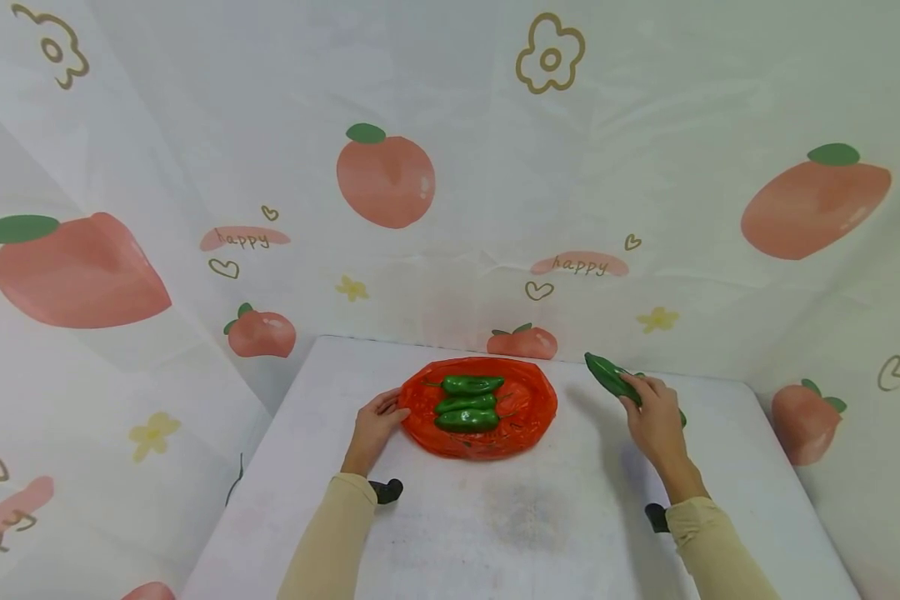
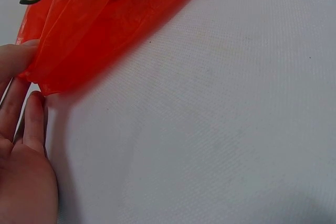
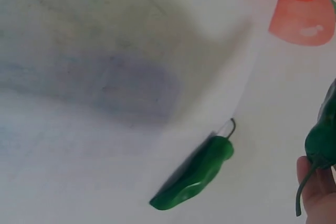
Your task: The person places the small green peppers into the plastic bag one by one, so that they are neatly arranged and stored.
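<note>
A red plastic bag [image 1: 528, 429] lies spread on the table with its rim turned up, and three glossy green peppers [image 1: 468, 421] rest in it. At the bag's left edge my left hand [image 1: 373, 427] pinches the thin plastic between thumb and fingers; the left wrist view shows the bag's folded side [image 2: 100, 51]. Off to the right, my right hand [image 1: 658, 421] holds a long green pepper [image 1: 606, 375] above the table, its stem hanging down in the right wrist view. Another green pepper [image 3: 194, 174] lies on the table beneath that hand, mostly hidden in the head view.
The white table [image 1: 450, 533] meets a hanging white cloth [image 1: 450, 275] printed with peaches along its back and sides. Dark wrist straps [image 1: 386, 491] show at both sleeves. A thin dark cord [image 1: 235, 481] hangs at the table's left edge.
</note>
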The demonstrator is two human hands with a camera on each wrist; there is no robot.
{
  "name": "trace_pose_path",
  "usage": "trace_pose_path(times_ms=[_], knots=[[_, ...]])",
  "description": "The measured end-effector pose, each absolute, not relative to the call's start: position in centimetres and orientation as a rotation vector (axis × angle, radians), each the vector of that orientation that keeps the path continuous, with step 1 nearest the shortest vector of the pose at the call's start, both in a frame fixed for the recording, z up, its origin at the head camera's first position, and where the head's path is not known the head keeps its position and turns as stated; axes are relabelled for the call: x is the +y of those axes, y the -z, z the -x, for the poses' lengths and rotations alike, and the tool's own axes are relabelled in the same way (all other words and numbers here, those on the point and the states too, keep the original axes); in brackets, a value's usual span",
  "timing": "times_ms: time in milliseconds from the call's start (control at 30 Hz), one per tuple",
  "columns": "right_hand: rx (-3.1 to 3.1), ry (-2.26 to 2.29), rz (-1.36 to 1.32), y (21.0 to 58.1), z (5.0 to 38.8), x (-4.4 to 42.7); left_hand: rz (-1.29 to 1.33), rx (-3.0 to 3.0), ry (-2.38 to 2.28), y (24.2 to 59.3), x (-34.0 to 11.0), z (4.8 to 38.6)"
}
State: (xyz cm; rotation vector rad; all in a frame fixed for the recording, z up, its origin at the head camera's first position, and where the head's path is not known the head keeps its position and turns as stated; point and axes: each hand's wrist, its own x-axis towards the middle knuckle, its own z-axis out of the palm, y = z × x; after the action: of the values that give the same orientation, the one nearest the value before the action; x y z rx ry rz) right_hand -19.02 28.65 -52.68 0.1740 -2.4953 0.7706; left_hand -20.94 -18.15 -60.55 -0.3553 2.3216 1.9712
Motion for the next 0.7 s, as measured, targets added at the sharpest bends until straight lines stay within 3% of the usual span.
trace_pose_path(times_ms=[700], knots=[[-2.647,-0.668,-0.399,51.4,19.8,26.3,0.360,2.327,-1.960,60.3,-18.1,20.9]])
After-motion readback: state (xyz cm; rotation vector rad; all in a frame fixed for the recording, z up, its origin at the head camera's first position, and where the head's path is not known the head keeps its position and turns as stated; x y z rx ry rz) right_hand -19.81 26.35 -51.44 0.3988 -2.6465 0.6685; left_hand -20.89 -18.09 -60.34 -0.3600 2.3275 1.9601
